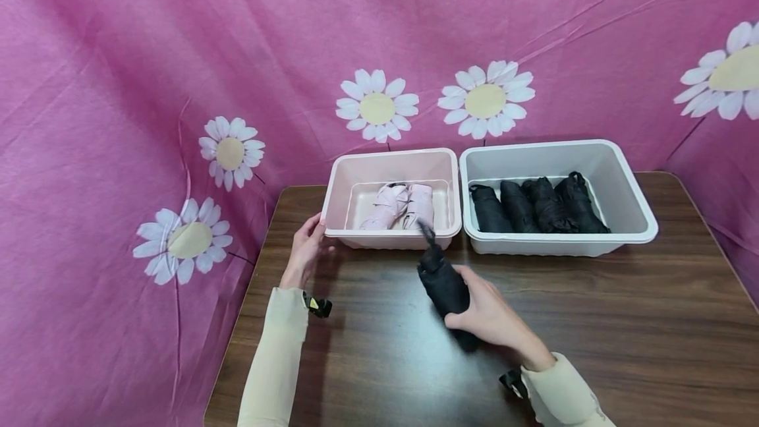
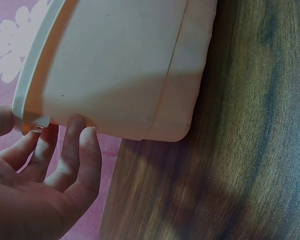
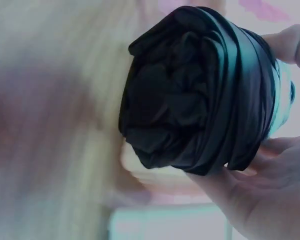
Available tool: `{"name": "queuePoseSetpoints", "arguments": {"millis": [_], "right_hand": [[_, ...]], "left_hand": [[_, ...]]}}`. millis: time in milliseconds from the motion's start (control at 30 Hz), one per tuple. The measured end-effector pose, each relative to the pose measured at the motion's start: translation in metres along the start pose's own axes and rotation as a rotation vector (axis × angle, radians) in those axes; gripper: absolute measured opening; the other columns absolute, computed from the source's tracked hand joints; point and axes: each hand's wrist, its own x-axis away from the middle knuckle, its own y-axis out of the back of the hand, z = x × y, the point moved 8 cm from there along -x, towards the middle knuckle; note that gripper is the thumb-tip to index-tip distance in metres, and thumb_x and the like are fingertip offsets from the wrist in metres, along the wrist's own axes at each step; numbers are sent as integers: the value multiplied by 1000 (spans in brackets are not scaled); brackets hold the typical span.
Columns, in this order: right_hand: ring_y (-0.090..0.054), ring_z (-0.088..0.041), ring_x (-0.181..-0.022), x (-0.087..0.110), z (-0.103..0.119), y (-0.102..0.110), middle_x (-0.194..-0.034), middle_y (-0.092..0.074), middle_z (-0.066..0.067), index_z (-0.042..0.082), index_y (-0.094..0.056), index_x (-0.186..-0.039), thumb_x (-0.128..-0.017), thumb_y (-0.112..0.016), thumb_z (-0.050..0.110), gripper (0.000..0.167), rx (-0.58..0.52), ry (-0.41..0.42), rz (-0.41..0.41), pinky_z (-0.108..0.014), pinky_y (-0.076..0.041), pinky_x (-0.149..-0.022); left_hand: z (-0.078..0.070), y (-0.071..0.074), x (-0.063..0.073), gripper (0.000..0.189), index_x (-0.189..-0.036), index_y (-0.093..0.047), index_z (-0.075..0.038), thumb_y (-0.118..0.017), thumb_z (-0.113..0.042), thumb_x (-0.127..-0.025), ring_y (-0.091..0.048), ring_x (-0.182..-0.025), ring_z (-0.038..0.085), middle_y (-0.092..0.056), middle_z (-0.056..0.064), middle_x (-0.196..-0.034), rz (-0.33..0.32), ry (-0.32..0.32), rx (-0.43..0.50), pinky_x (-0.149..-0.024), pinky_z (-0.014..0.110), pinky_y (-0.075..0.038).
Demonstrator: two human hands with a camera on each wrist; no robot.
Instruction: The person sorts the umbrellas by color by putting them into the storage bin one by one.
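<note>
My right hand (image 1: 489,312) grips a folded black umbrella (image 1: 443,287) above the table, its strap end tilted toward the bins. In the right wrist view, the gathered black cloth end of the umbrella (image 3: 165,95) faces the camera, with thumb and fingers around its body. At the front left corner of a pink plastic bin (image 1: 388,242) is my left hand (image 1: 306,249). The left wrist view shows its thumb at the rim and the fingers (image 2: 90,150) bent beneath it. Inside that bin lie two folded pink umbrellas (image 1: 420,206).
To the right of the pink bin stands a larger white bin (image 1: 560,238) with several folded black umbrellas (image 1: 518,206) side by side. Both bins are at the back of the brown wooden table (image 1: 379,361). A pink cloth with daisies (image 1: 284,51) hangs behind.
</note>
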Motion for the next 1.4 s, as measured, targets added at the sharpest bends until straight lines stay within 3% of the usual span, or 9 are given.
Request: {"name": "queuePoseSetpoints", "arguments": {"millis": [233, 467, 667, 833, 1067, 1300, 1400], "right_hand": [[-57, -19, -83, 5, 14, 39, -106, -63, -11, 9, -44, -136, -65, -75, 8, 77, -70, 18, -97, -27, -45, -72], [-54, -25, -100, 8, 19, 72, -118, -60, -15, 7, -42, -138, -70, -76, 10, 75, -69, 6, -196, -33, -42, -85], [-49, -10, -106, 10, 20, 96, -122, -58, -15, 5, -43, -137, -73, -75, 6, 72, -110, 30, -267, -8, -36, -86], [-47, 2, -103, 12, 22, 114, -120, -57, -8, 7, -46, -135, -73, -75, 1, 69, -166, 67, -332, -4, -35, -86], [-48, 1, -106, 9, 18, 137, -117, -52, 12, 12, -49, -134, -74, -73, -5, 67, -258, 84, -406, -2, -34, -91], [-50, -2, -106, 3, 8, 155, -118, -53, 12, 18, -52, -136, -78, -71, -3, 64, -313, 29, -460, -2, -38, -89], [-52, -2, -102, 1, 2, 161, -115, -54, 12, 18, -55, -132, -79, -70, -3, 59, -397, -4, -488, -2, -41, -84]], "left_hand": [[1, 0, 0, 43, -143, -45, -10, -49, -18, -101, -66, -72, 15, -52, 31, -129, 6, 13, 13, -66, 32, -56], [1, 1, 1, 42, -142, -46, -11, -50, -18, -101, -66, -73, 16, -53, 31, -127, 0, 17, 22, -62, 27, -55], [1, 1, 1, 44, -143, -45, -10, -50, -20, -101, -66, -73, 16, -52, 28, -131, 9, 19, 15, -64, 28, -55], [2, 1, 1, 44, -143, -45, -11, -50, -20, -101, -65, -73, 15, -51, 25, -135, 19, 25, 20, -67, 30, -55], [2, 1, 0, 44, -144, -44, -10, -50, -19, -101, -66, -76, 18, -50, 28, -134, 12, 28, 26, -59, 23, -54], [1, 1, -1, 44, -144, -43, -9, -49, -17, -101, -66, -71, 16, -48, 28, -133, 9, 21, 24, -58, 23, -54], [1, 1, -2, 43, -144, -44, -9, -48, -17, -102, -65, -70, 15, -48, 28, -133, 5, 25, 29, -58, 24, -55]]}}
